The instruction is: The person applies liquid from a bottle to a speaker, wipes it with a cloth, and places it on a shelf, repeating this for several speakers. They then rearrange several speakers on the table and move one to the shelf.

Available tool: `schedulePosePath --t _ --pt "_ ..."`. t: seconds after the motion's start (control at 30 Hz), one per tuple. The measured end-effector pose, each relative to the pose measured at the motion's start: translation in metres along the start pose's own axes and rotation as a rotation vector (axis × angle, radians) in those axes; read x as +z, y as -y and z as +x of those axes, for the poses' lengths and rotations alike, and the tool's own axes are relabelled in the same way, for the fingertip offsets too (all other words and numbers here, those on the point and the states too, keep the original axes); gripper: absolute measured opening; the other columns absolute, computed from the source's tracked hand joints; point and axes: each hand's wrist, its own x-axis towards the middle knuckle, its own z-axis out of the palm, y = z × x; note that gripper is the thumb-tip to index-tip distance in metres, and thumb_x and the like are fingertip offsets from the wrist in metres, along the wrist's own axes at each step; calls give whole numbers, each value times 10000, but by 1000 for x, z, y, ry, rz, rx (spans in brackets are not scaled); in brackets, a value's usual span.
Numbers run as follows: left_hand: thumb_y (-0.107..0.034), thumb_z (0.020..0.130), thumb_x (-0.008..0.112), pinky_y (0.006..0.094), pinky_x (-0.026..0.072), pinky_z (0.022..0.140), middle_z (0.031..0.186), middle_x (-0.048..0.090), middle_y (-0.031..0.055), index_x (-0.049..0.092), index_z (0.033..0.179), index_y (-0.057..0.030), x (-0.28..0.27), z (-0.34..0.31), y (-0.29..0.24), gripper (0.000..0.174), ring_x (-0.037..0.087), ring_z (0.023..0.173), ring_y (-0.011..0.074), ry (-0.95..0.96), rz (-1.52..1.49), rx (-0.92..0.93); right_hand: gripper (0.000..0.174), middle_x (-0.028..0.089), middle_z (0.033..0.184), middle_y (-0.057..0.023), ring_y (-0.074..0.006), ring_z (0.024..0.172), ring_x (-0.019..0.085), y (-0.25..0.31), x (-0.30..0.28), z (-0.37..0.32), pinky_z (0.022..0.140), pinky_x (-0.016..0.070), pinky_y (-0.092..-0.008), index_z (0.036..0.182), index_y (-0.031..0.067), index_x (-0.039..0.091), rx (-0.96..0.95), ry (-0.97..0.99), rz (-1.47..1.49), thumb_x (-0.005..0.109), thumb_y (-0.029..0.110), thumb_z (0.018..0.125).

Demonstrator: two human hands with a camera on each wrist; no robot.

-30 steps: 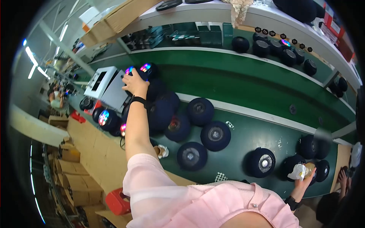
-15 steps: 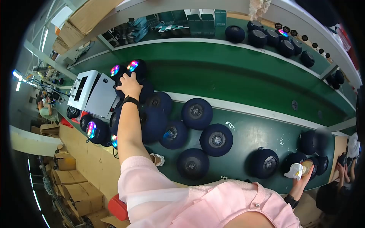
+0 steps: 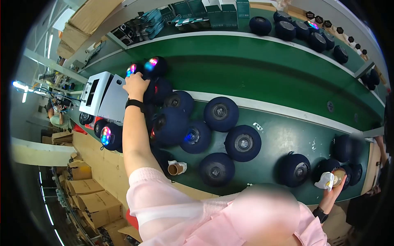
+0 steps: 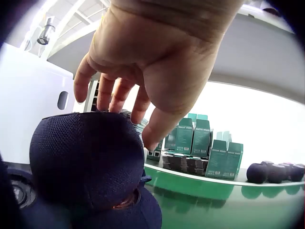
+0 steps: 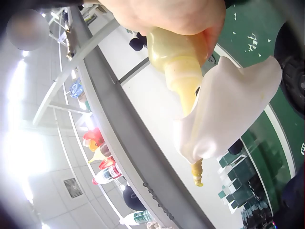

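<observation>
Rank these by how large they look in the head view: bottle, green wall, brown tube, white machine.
Largest to smallest:
1. Green wall
2. White machine
3. Brown tube and bottle: too alike to rank, and the bottle is partly covered.

The green worktop [image 3: 283, 133] carries navy speakers [image 3: 221, 114] clustered from its left end to the middle, one towards its near edge, several at its right end. A white box [image 3: 93, 95] stands at the left, a brown tube [image 3: 175, 168] by the near edge.

Speakers [image 3: 243, 143] on the table [image 3: 271, 141]
</observation>
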Motion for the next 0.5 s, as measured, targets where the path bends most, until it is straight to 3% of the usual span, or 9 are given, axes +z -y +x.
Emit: schedulePosePath --t 0.03,0.13,0.17,0.2,0.27,0.33,0.37,0.47,0.5 --pt "-362 691 662 550 400 845 1034 607 73 638 1016 -172 7 8 2 377 504 1076 266 -5 7 24 420 612 894 -104 -235 797 604 0 1 -2 717 527 -353 1011 90 559 10 -24 -3 671 410 765" --pt "-348 713 637 586 388 821 1012 615 59 639 997 -163 9 19 -13 339 502 1079 260 -8 198 4 438 611 875 -107 -239 784 606 -2 -2 -1 703 529 -353 999 87 556 10 -62 -21 675 430 754" --pt "-321 737 606 628 343 843 1034 607 51 639 978 -154 10 21 -20 295 502 1081 237 -82 251 60 438 608 877 -108 -239 784 605 -2 -4 1 704 529 -354 1003 90 554 5 -61 -37 677 427 753" --pt "-269 702 612 592 331 836 941 628 37 671 896 -164 27 30 -19 228 519 1055 215 -285 185 233 439 605 880 -109 -240 784 605 -2 -5 2 704 530 -355 1008 92 551 -1 -61 -52 679 425 752" --pt "-300 740 580 636 286 878 1071 591 23 645 998 -184 46 40 -29 290 454 1144 192 -191 104 553 437 602 884 -109 -240 785 604 -4 -4 3 703 530 -355 1016 96 549 -8 -84 -51 680 420 753" --pt "-334 778 546 675 217 931 1246 501 -4 573 1150 -215 47 34 -52 391 337 1257 196 106 149 600 437 599 888 -108 -240 787 603 -7 -4 3 703 530 -354 1024 101 546 -17 -101 -40 681 416 753" --pt "-345 801 525 695 150 963 1350 409 -34 480 1260 -233 53 39 -62 475 240 1320 200 329 254 525 436 597 891 -106 -239 790 602 -8 -3 3 704 530 -353 1030 105 544 -13 -126 -38 681 412 754" --pt "-212 826 462 716 128 947 1279 497 29 547 1209 -171 69 41 -66 395 266 1317 226 478 453 523 430 597 895 -99 -239 797 600 -10 -1 2 706 530 -352 1035 108 545 -27 -139 -35 680 408 757" --pt "-140 816 440 719 127 946 1209 549 79 606 1128 -118 70 38 -65 354 343 1275 240 526 477 500 426 598 895 -94 -239 801 600 -9 0 1 708 530 -351 1033 107 549 -36 -128 -44 678 407 759"
